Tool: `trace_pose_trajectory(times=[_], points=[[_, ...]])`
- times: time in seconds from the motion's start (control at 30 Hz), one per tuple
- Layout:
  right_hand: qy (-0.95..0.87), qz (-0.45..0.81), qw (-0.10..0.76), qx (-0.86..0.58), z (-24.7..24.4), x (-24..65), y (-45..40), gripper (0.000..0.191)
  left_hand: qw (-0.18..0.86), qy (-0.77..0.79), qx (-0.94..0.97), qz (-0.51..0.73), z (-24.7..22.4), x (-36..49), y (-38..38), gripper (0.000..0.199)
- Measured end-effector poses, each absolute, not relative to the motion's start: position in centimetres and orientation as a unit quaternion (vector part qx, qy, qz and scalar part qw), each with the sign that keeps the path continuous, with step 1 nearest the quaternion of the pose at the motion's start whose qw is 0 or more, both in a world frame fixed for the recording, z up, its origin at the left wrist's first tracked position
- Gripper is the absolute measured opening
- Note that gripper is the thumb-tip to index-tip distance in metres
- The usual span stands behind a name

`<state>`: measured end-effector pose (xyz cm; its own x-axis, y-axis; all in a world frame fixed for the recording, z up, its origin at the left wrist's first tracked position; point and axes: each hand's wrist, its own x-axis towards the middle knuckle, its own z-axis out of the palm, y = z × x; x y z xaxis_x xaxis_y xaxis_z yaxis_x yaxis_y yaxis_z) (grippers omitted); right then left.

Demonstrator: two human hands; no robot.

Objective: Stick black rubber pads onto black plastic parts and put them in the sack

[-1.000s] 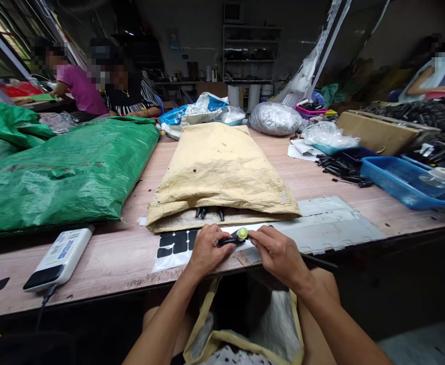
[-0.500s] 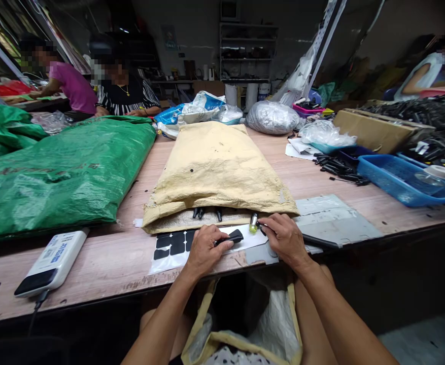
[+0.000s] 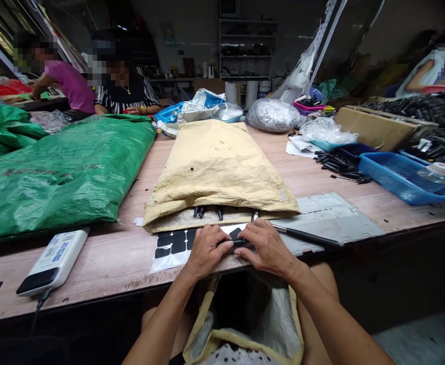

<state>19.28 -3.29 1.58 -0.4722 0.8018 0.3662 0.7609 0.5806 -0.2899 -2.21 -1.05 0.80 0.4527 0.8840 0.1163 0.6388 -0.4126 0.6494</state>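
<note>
Presently, the black part is located just above the front edge of the bench, between the left hand and the right hand. Its long axis runs left to right, roughly along that edge; one end points to the left hand, the other to the right. Which end is its front cannot be determined.

Left hand: thumb and forefinger pinch the left end of the part. Right hand: fingers bent over the right end, thumb apart below; whether they grip it or only rest against it cannot be told.

Beneath the hands lies a white sheet with black stickers. Right of the right hand, a black rod lies slantwise across a grey plate, its dark end pointing right and toward the front edge.

Clearances: the yellow bag bounds the far side closely, mouth toward the person, small black pieces showing in it. The green sack lies well to the left, with a strip of bare bench between the two. More bare bench extends rightward, between the yellow bag and the blue tray. On the near side, the bench edge runs close by both wrists; below it, an open lap bag gapes upward.
</note>
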Motion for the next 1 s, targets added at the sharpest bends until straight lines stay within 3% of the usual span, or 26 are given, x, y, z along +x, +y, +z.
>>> trace_pose_trajectory(times=[0.5,0.73,1.0], points=[[-0.854,0.083,0.258,-0.444,0.7,19.1,-3.3,0.017,0.273,0.464,0.814,0.219,0.8,-2.2,-1.0,0.025],[-0.764,0.033,0.356,-0.537,1.0,22.9,-2.5,0.022,0.271,0.468,0.803,0.25,0.7,-2.1,-1.0,0.015],[-0.745,-0.035,0.288,-0.601,-1.4,24.5,-1.6,0.019,0.263,0.475,0.794,0.275,0.3,-1.9,-0.8,0.014]])
